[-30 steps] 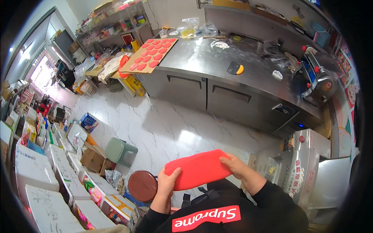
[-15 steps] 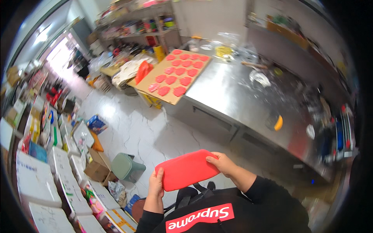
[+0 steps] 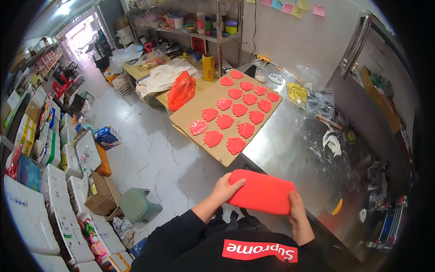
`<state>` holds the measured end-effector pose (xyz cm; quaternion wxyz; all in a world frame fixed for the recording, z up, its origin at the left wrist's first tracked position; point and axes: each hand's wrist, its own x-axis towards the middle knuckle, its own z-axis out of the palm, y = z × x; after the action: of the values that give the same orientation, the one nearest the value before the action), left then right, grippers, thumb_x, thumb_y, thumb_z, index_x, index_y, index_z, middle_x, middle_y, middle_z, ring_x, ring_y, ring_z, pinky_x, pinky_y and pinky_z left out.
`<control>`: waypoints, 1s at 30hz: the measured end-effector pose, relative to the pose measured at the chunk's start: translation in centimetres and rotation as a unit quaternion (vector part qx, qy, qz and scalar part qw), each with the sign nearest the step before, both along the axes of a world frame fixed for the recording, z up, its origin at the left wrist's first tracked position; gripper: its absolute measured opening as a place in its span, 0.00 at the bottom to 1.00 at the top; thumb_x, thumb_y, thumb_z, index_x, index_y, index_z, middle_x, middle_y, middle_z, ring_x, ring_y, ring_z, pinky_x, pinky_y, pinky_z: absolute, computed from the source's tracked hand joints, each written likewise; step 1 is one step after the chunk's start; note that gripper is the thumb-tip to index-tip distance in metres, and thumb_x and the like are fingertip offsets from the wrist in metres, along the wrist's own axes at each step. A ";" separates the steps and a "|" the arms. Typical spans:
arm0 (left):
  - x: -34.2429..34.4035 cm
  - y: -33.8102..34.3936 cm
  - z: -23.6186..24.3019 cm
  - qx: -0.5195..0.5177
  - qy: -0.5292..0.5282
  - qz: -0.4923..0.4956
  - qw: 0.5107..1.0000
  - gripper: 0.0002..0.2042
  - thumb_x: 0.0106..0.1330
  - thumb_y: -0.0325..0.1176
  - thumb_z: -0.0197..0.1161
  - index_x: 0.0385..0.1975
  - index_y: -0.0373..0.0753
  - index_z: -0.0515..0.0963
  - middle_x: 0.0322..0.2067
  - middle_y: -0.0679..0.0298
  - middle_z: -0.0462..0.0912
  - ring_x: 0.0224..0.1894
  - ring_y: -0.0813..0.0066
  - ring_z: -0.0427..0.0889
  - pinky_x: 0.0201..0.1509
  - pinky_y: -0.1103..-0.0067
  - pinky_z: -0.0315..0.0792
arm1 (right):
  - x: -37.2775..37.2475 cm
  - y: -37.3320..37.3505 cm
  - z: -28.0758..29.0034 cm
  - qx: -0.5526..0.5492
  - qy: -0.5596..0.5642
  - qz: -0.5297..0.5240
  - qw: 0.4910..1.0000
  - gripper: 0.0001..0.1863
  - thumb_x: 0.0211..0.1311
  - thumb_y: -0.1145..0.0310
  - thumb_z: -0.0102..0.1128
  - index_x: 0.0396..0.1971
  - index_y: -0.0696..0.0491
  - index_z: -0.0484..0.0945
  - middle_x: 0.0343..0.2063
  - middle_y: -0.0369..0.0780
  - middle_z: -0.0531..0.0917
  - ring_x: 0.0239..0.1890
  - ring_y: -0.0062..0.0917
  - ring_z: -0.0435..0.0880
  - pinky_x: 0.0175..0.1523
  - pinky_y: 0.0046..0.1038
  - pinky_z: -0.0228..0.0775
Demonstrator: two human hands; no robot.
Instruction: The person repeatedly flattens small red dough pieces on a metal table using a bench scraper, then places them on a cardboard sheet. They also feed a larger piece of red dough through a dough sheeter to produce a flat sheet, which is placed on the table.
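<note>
A smooth, thick sheet of red dough [image 3: 263,192] with rounded corners is held up in front of my body. My left hand [image 3: 222,189] grips its left end, thumb on top. At the opposite end, my right hand [image 3: 299,209] pinches the edge with the thumb on the upper face. The fingers beneath are hidden. Beyond the sheet lies a brown cardboard board [image 3: 195,119] bearing rows of red scalloped dough pieces [image 3: 239,110]. The board overhangs the near edge of a steel table [image 3: 290,158].
On the steel table are a rolling pin [image 3: 328,121], white flour [image 3: 332,144], a yellow curved piece [image 3: 337,207] and a metal machine [image 3: 392,222]. A red plastic bag [image 3: 181,90] sits beside the board. A green stool [image 3: 138,205] and white boxes [image 3: 56,195] stand on the left.
The view has shifted, and the board now appears larger and closer. The dough sheet, still in both hands, has moved rightward in view, toward the steel table.
</note>
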<state>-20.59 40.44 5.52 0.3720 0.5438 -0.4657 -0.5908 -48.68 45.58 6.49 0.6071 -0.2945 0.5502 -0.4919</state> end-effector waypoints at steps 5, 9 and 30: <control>-4.2 -8.5 1.6 -0.056 0.104 -0.032 0.992 0.27 0.62 0.32 0.63 0.58 0.34 0.60 0.54 0.52 0.71 0.58 0.68 0.69 0.59 0.74 0.66 | -5.1 -5.4 -1.0 -0.051 -0.059 -0.087 0.993 0.27 0.67 0.50 0.49 0.53 0.58 0.70 0.50 0.41 0.77 0.51 0.26 0.77 0.55 0.30 0.69; -1.1 -11.8 2.1 -0.129 0.199 0.055 0.970 0.20 0.63 0.25 0.60 0.55 0.36 0.65 0.51 0.59 0.74 0.54 0.73 0.72 0.57 0.76 0.66 | -9.5 -12.1 -5.4 -0.068 -0.117 -0.180 0.974 0.29 0.67 0.47 0.48 0.55 0.58 0.68 0.52 0.42 0.75 0.54 0.27 0.75 0.57 0.30 0.69; 48.8 -53.9 -29.4 0.173 0.053 0.278 0.943 0.37 0.58 0.23 0.60 0.66 0.37 0.47 0.43 0.56 0.74 0.32 0.68 0.82 0.26 0.81 0.73 | 25.8 -30.4 -4.4 -0.138 0.432 -0.251 0.855 0.23 0.65 0.74 0.48 0.60 0.58 0.62 0.60 0.42 0.67 0.51 0.22 0.72 0.60 0.27 0.61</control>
<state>28.24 -13.45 -23.91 0.4456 0.6754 -0.1664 -0.5635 -22.90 15.20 2.09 0.1174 -0.4100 0.7386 -0.5222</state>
